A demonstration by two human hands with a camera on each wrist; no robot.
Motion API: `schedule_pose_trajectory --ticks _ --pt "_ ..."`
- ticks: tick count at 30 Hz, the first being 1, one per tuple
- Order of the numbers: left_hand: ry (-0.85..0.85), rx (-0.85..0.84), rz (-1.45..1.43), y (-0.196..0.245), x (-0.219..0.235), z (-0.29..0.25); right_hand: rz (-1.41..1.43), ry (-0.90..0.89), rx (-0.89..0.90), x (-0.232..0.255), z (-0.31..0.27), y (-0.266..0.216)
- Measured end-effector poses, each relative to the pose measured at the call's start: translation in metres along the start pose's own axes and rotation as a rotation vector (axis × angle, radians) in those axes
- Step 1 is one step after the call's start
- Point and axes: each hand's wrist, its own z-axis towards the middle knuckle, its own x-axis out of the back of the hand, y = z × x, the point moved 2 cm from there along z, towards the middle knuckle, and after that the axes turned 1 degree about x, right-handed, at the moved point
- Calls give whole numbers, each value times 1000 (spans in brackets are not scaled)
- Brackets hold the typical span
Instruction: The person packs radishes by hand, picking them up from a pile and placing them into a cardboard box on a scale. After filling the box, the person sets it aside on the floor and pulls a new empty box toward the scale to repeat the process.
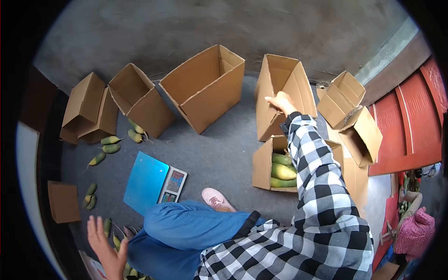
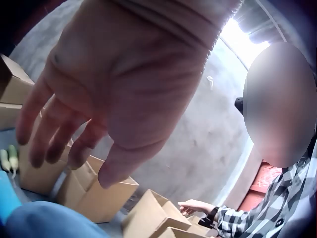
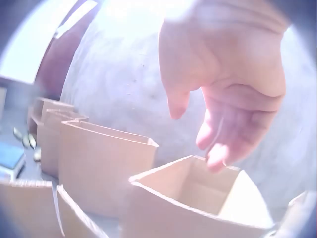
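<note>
My right hand [image 1: 281, 101] hangs over a tall, open-topped cardboard box [image 1: 268, 109], its fingers loosely curled. In the right wrist view nothing shows between the fingers of the right hand [image 3: 223, 94], which dangle right over the rim of that box [image 3: 168, 213]. Nearer my body, beneath the right forearm, a smaller carton [image 1: 262, 163] holds several green radishes [image 1: 283, 171]; the sleeve covers part of it. My left hand [image 1: 106, 247] is raised at the lower left with spread fingers. It holds nothing, and radishes [image 1: 108, 227] lie on the floor beside it.
A blue-topped digital scale [image 1: 147, 182] stands on the floor left of my knee. A wide open carton [image 1: 212, 98] and a narrower one [image 1: 149, 107] stand along the wall. More green radishes [image 1: 111, 148] lie at the left. Small cartons [image 1: 343, 98] and a red panel [image 1: 401, 126] are at the right.
</note>
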Motion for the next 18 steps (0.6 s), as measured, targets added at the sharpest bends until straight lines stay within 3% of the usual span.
schedule_pose_trajectory --ticks 1,2,3,6,11,13,15,16,17,18 --pt "101 -4 120 -21 -5 -4 102 -58 -74 -7 2 0" --pt "129 55 178 -39 -11 -9 15 66 -100 -28 23 10" --pt "155 110 235 -55 -18 -15 -29 64 -120 -34 28 15" --pt "71 216 243 -93 -52 -36 33 183 -137 -18 23 40" --pt "-38 287 99 -57 -52 -41 234 416 75 28 19 121" --pt "-223 221 -363 -48 -57 -41 303 567 191 51 -8 126" --pt "-234 220 -401 -39 -67 -46 300 755 333 85 -54 112" --pt "-386 239 -395 -36 -69 -43 388 706 420 98 -50 126" --pt "-537 268 -389 -33 -69 -43 481 729 436 117 -85 106" --pt "-378 196 -357 -27 -70 -46 378 764 469 138 -104 103"
